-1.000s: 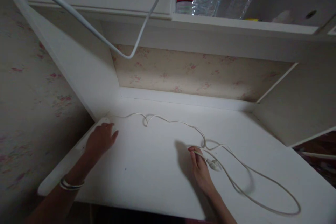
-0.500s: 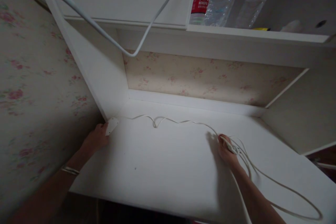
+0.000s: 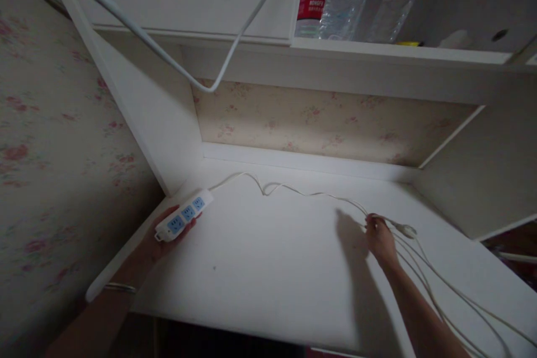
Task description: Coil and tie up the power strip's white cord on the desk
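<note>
A white power strip (image 3: pixel 183 218) with three blue sockets faces up at the left of the white desk (image 3: pixel 268 268). My left hand (image 3: pixel 165 246) is closed around it from below, thumb on one long side and fingers on the other. From its far end a thin white cord (image 3: pixel 293 189) runs in loose waves across the desktop to my right hand (image 3: pixel 380 238). The fingers of that hand pinch the cord. Beside them is the cord's plug (image 3: pixel 406 230), and several cord strands trail off toward the lower right.
A thick white cable (image 3: pixel 210 88) hangs in a V across the upper left. Plastic bottles (image 3: pixel 346 5) stand on the shelf (image 3: pixel 398 51) above the desk. A side panel (image 3: pixel 142 89) and a flowered wall (image 3: pixel 50 151) close off the left.
My left hand has turned the power strip over, so its blue sockets now show, and shifted it slightly right. My right hand has moved a little right, and the cord loops have spread out.
</note>
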A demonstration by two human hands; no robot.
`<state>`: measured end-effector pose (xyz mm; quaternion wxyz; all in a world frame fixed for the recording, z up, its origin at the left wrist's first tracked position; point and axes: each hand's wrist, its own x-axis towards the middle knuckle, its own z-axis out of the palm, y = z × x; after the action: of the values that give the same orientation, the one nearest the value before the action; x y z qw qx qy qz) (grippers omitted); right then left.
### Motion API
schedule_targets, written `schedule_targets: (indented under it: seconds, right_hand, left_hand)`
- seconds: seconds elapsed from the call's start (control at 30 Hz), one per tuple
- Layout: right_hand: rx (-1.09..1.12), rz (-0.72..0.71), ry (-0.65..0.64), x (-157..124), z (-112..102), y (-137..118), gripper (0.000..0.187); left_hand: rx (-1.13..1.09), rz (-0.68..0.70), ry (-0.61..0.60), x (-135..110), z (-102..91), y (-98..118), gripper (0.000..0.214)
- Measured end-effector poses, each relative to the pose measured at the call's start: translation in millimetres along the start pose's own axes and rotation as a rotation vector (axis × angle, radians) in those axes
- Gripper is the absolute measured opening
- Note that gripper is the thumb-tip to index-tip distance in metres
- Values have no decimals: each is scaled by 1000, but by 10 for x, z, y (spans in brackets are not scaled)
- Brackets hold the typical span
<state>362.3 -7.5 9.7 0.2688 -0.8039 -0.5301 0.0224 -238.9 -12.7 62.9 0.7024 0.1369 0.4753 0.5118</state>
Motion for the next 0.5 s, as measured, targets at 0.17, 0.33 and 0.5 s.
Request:
schedule_targets:
  seconds: [0.17, 0.33, 0.5]
  right_hand:
    - [56, -198, -34, -432, 161, -244, 41]
    - [-93, -503, -147, -781, 129, -547, 29]
    - [-283, -533, -279, -972, 108, -858, 28]
  left_hand:
    - [-50, 16, -82, -2, 142, -207, 54]
    - [71, -19, -131, 12, 155, -217, 52]
    - [156, 26, -47, 93, 51, -138, 39]
